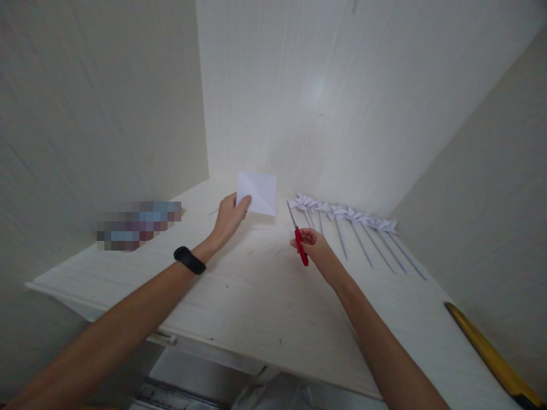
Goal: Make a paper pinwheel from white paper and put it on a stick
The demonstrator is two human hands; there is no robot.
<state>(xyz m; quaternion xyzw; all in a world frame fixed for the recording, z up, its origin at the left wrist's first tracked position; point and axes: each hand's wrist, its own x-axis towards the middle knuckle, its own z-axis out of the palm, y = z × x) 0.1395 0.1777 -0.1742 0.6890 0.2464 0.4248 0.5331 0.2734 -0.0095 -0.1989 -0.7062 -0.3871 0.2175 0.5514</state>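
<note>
A square of white paper [261, 192] with faint diagonal creases is pinched at its lower left in my left hand [231, 215], raised a little above the white table. My right hand [314, 247] grips scissors [301, 245] by their red handles. Their metal blades point up and away, to the right of the paper and apart from it. Whether the blades are parted is too small to tell. Beyond my right hand, several white paper pinwheels [337, 210] on thin white sticks lie in a row.
The white table [256, 296] meets pale walls at the back and sides. A blurred-out object [141, 225] lies at the left. At the right edge is a long yellow object [487, 347]. A thin stick end [214, 211] shows beside my left hand.
</note>
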